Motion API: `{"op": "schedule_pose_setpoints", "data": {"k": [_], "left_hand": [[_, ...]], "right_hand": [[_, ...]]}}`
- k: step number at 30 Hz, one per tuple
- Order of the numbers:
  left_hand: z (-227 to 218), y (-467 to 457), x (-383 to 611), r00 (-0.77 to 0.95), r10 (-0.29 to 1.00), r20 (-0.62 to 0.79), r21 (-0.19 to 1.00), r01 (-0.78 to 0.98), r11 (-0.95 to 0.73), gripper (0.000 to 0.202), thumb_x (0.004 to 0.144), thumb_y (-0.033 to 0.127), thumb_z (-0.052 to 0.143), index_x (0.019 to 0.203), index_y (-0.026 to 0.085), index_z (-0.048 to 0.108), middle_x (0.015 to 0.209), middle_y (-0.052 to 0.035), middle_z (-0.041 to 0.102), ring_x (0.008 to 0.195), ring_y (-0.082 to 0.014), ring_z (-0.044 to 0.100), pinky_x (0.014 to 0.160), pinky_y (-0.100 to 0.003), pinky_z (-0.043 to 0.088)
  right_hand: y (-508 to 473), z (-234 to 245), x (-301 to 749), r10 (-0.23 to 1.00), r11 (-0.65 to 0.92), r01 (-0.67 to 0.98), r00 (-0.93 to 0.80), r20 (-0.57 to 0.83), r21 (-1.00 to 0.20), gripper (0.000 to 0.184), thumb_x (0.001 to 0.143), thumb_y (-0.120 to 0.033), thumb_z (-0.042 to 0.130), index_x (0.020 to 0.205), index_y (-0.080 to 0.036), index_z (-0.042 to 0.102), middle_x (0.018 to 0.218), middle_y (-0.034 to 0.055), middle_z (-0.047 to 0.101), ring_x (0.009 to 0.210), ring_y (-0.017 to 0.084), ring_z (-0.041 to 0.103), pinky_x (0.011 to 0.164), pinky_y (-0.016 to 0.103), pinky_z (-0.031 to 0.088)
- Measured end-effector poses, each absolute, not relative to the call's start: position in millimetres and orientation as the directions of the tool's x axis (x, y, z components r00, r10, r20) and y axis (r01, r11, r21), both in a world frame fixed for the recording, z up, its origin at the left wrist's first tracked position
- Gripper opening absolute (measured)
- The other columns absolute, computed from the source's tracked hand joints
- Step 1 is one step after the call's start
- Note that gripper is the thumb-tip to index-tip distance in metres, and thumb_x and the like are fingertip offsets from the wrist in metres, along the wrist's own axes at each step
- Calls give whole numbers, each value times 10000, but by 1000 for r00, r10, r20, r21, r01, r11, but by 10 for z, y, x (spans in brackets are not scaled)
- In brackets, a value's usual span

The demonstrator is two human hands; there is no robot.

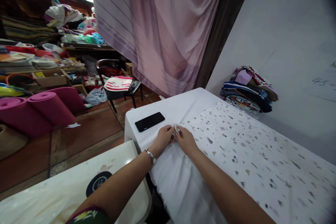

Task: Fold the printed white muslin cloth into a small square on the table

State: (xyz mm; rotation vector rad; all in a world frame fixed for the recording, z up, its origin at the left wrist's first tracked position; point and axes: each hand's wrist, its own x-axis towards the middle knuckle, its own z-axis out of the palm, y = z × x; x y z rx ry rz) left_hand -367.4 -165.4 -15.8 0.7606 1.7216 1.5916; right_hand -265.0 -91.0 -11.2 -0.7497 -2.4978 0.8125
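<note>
A white cloth printed with small dark motifs (236,147) lies spread over the white-covered surface. At its near-left corner, my left hand (165,135) and my right hand (186,140) meet, their fingers pinched together. A short whitish fold of fabric (176,130) stands up between the fingertips, and both hands grip it. Whether this fold belongs to the printed cloth or to the plain white sheet (181,178) beneath cannot be made out. Just left of my left hand rests a black smartphone (150,121), its dark face up.
A white plastic table (120,161) with a round dark patch (97,183) stands at the lower left. Folded clothes (246,89) are piled by the wall. Beyond are a chair (118,87), rolled pink mats (49,106), a hanging curtain (170,28) and cluttered shelves.
</note>
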Motion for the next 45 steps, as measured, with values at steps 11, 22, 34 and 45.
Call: {"op": "schedule_pose_setpoints", "data": {"k": [11, 22, 34, 45], "left_hand": [[-179, -1719, -3702, -668, 736, -104, 995, -77, 70, 250, 734, 402, 573, 657, 197, 453, 433, 55, 504, 366, -84, 417, 395, -198, 310], [-168, -1746, -3701, -680, 733, -17, 999, 20, 42, 224, 745, 373, 536, 626, 202, 455, 442, 67, 458, 394, -85, 407, 424, -207, 307], [-213, -1735, -3713, -675, 732, 90, 991, 130, -2, 181, 747, 309, 498, 619, 187, 464, 530, 59, 434, 494, -87, 387, 482, -213, 316], [-201, -1742, -3695, -674, 730, 110, 988, 151, -9, 250, 762, 385, 505, 622, 182, 464, 562, 52, 436, 547, -100, 398, 524, -223, 327]], "right_hand": [[-888, -87, -2743, 563, 757, 262, -726, 395, -598, 263, 880, -164, 378, 983, -161, 620, 967, 78, 621, 947, 168, 549, 869, 282, 422], [-972, -17, -2788, 572, 790, 456, -788, 226, -410, 310, 954, -233, 306, 1080, -181, 585, 950, 71, 613, 878, 171, 563, 785, 270, 409], [-1061, 70, -2850, 576, 772, 493, -809, 116, -402, 293, 911, -170, 317, 1063, -170, 568, 943, 76, 620, 865, 186, 572, 751, 284, 389], [-1038, 23, -2855, 577, 740, 465, -811, 103, -486, 306, 919, -186, 312, 1094, -157, 562, 1000, 97, 626, 937, 193, 564, 808, 288, 383]]}}
